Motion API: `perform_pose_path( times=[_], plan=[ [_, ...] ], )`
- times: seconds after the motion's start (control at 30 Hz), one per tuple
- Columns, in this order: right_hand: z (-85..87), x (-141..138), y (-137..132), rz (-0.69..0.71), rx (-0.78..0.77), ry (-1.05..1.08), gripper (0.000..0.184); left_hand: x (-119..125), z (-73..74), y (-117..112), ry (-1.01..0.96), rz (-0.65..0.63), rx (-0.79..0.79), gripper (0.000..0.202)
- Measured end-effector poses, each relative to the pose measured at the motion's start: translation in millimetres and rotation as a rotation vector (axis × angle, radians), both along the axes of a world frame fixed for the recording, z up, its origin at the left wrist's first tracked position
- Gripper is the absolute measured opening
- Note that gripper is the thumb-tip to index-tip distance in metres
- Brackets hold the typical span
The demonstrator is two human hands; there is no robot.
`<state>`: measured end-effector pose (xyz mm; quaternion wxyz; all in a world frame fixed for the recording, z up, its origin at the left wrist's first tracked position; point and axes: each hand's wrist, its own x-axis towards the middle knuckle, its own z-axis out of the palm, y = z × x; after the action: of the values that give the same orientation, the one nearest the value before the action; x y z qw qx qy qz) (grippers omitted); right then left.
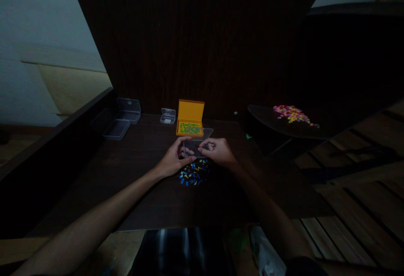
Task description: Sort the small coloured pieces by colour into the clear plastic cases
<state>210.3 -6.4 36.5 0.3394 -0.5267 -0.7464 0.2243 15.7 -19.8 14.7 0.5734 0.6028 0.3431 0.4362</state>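
Observation:
In front of me is a small clear plastic box (193, 144) with its see-through lid (205, 132) raised. My left hand (174, 157) grips its left side, thumb along the near edge and fingers around the far side. The fingers of my right hand (217, 149) are pinched together over the right part of the box; what they hold, if anything, is too small to make out. Just below the box, a loose pile of tiny blue and yellow pieces (193, 174) lies on the dark tabletop. Behind it, an open orange box (191, 110) contains small green pieces (189, 128).
Another small clear case (168, 116) stands open left of the orange box. Farther left are more clear plastic boxes (130, 115) and a flat clear tray or lid (116, 129). Pink, red and yellow bits (293, 114) are heaped on a dark raised surface (265, 114) at right.

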Motion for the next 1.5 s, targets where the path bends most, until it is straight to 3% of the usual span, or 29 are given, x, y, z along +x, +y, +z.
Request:
perform_pose_path(
  times=[0.43,0.77,1.23,1.33,1.5],
  plan=[
    [2.1,-11.7,-4.3,-0.114,-0.021,-0.171,0.021,2.6,1.7,-3.6,-0.002,-0.013,0.014,0.062],
    [2.0,-2.9,-4.2,-0.041,0.055,-0.151,0.022,-0.2,-4.4,1.6,0.000,-0.001,0.026,0.064],
    [2.2,21.3,0.7,-0.103,0.117,-0.037,0.018,-8.9,-7.1,14.2,-0.020,0.066,-0.005,0.066],
    [0.4,27.9,3.1,-0.031,0.035,-0.080,0.017,-12.0,-7.5,18.3,-0.010,0.087,-0.014,0.067],
    [0.0,33.5,3.3,0.239,-0.192,-0.213,0.018,-15.0,-10.7,23.4,-0.020,0.112,-0.008,0.068]
  ],
)
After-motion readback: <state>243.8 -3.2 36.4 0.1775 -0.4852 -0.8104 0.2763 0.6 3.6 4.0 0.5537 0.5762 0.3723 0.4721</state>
